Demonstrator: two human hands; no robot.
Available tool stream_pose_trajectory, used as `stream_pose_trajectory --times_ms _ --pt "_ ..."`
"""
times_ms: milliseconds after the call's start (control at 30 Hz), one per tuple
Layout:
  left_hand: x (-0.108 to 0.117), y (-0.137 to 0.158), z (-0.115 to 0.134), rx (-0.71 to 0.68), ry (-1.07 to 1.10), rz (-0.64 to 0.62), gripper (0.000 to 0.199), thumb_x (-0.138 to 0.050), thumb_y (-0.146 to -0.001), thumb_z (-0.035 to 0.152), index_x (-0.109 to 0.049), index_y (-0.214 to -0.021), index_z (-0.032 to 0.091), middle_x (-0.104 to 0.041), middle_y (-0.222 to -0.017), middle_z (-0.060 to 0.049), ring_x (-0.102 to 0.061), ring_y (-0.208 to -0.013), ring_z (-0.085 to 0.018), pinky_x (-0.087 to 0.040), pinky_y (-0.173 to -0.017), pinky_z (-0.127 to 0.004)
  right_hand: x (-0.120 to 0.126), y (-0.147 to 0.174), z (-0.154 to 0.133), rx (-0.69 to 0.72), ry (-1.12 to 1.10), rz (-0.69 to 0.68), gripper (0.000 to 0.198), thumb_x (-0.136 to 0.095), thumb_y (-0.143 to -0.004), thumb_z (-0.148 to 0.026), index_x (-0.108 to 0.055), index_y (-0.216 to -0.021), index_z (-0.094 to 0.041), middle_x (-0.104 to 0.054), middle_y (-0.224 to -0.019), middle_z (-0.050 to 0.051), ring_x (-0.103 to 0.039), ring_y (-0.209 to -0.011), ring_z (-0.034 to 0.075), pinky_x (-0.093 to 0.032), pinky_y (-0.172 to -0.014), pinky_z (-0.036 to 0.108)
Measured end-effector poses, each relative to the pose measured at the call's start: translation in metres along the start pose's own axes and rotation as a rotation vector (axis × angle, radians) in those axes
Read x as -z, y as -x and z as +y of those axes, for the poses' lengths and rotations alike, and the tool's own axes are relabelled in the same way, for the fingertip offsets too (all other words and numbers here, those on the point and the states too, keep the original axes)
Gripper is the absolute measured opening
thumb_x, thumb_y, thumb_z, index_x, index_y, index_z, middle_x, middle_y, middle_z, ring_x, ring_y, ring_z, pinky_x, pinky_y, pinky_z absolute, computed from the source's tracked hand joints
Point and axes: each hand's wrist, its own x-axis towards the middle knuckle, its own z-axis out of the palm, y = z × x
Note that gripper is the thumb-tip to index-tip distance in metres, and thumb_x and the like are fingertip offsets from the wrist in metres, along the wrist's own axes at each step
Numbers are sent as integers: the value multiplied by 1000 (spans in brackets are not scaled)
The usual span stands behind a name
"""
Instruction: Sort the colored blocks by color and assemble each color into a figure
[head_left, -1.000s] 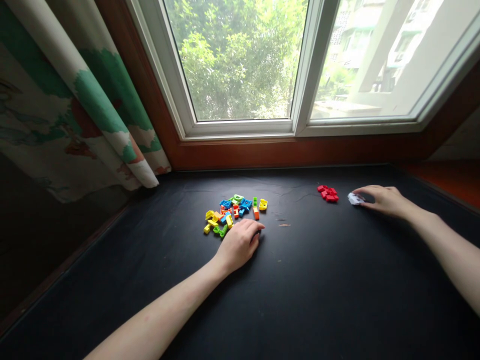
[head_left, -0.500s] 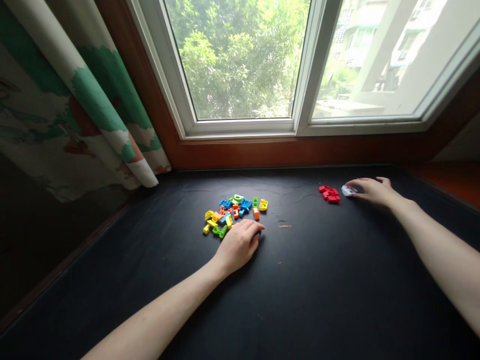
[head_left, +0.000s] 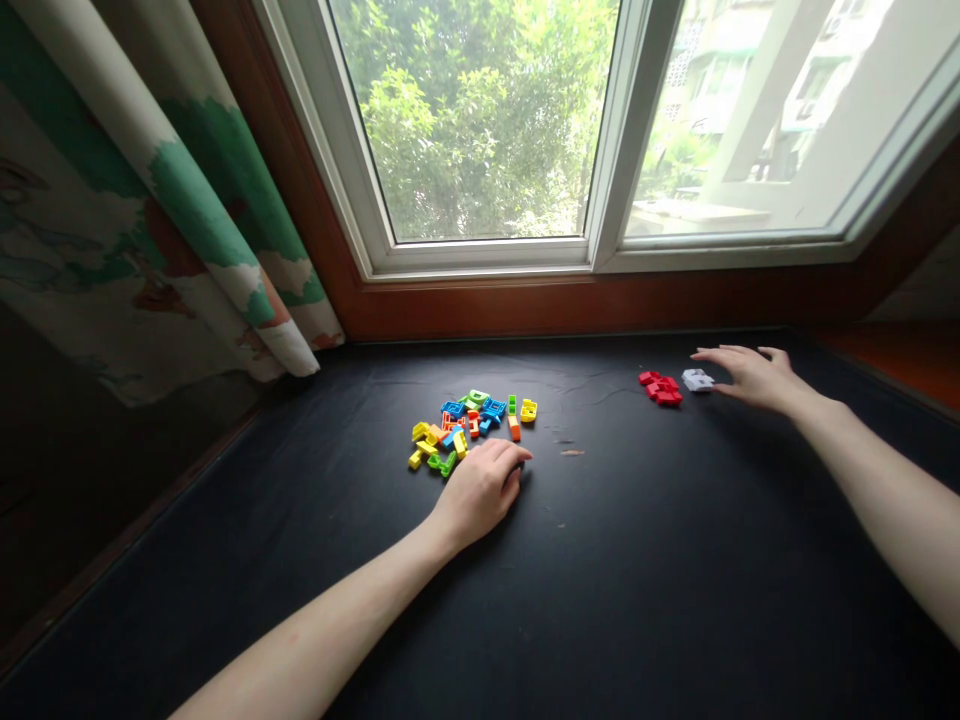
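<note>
My right hand point(head_left: 752, 377) hovers at the right, thumb and fingers apart, just beside a small group of white plastic pieces point(head_left: 697, 380). Nothing shows in its grasp. Left of the white pieces lies a cluster of red plastic pieces point(head_left: 661, 388). My left hand point(head_left: 484, 487) rests on the black tabletop, fingers loosely bent, with a gap between thumb and forefinger and nothing visible in it. Close by it lies a loose pile of small plastic pieces: blue ones point(head_left: 493, 409), yellow ones point(head_left: 426, 447), green ones point(head_left: 448, 464) and an orange one point(head_left: 514, 428).
The black tabletop point(head_left: 600, 570) runs up to a wooden window frame point(head_left: 480, 308). A patterned curtain point(head_left: 217, 240) hangs at the left, its lower end touching the table's back left. A pale worn mark point(head_left: 572, 453) shows on the surface.
My right hand has let go of the white pieces, its fingers lifting and spreading slightly away to the right. My left hand has stayed almost still.
</note>
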Motion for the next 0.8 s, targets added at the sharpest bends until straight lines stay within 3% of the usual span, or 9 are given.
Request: stream_pose_trajectory --times_ms 100,233,367,467,600,800 --pt "0 0 0 -1 -8 0 20 -49 -91 12 -60 -106 19 -69 -106 -8 -64 -100 -23 -54 -88 -39 14 6 -26 34 13 -8 39 -55 -81 -24 -62 -119 -24 -59 -136 12 -51 -126 31 -30 -103 53" --pt "1 0 1 -6 -25 -10 21 -49 -90 12 -60 -106 18 -69 -106 -9 -64 -100 -23 -54 -89 -39 22 21 -90 65 -210 130 35 -50 -85 -32 -64 -115 -21 -67 -123 11 -61 -115 30 -43 -100 46" --pt "0 1 1 -31 -38 3 22 -48 -90 11 -61 -106 17 -69 -105 -9 -64 -99 -23 -54 -89 -39 6 45 -167 196 -405 81 29 -48 -88 -28 -65 -111 -24 -70 -114 8 -64 -110 28 -48 -98 46" --pt "-1 2 1 -68 -72 40 24 -45 -90 10 -62 -106 18 -69 -102 -9 -64 -97 -22 -54 -87 -38 -16 62 -206 313 -461 12 30 -48 -89 -22 -63 -115 -25 -68 -120 7 -62 -115 26 -47 -100 48" --pt "0 3 1 -108 -172 50 24 -45 -92 11 -63 -107 18 -69 -102 -9 -64 -95 -22 -53 -85 -38 -39 77 -224 394 -422 -41 31 -47 -92 -23 -62 -119 -26 -63 -131 8 -56 -124 27 -45 -102 51" --pt "18 5 -7 -62 -342 93 29 -45 -92 11 -61 -115 20 -68 -113 -9 -61 -106 -26 -46 -92 -42 -43 80 -218 380 -407 -82 31 -47 -94 -26 -63 -121 -25 -63 -132 8 -55 -126 27 -45 -105 50"
